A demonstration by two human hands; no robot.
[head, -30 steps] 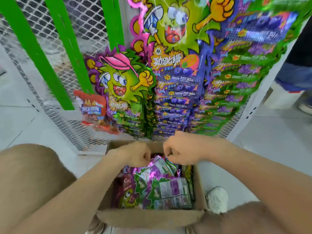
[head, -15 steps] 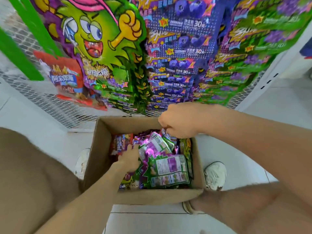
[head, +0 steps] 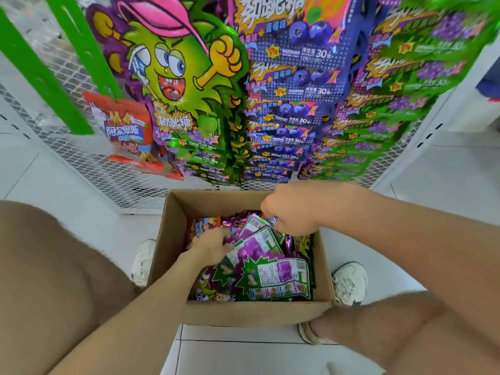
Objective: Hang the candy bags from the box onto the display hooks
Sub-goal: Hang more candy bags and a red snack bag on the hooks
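1. View from my head, looking down. The cardboard box (head: 173, 239) stands on the tiled floor between my feet, just in front of the wire-mesh display (head: 81, 169); it is open at the top and holds the loose candy bags (head: 273, 277) I am to hang.
2. My left hand (head: 212, 246) lies inside the box on the heap, its fingers spread loosely over the bags; whether they have closed on one I cannot tell.
3. My right hand (head: 293, 209) is over the far part of the box, its fingers curled tight, apparently pinching the top edge of a purple bag (head: 254, 221); the contact itself is hidden under the knuckles.
4. Handling, as I judge it: the bags are thin glossy foil, light, limp and slippery, and they overlap, so one may drag its neighbours up. I would take each by the stiffer sealed header, near the hanging hole, not by the soft belly.
5. Count: one box; bags in it too overlapped to count, at least six visible. On the display, three dense columns of hung bags (head: 286, 112), plus one red packet (head: 127, 128) hanging at the left.
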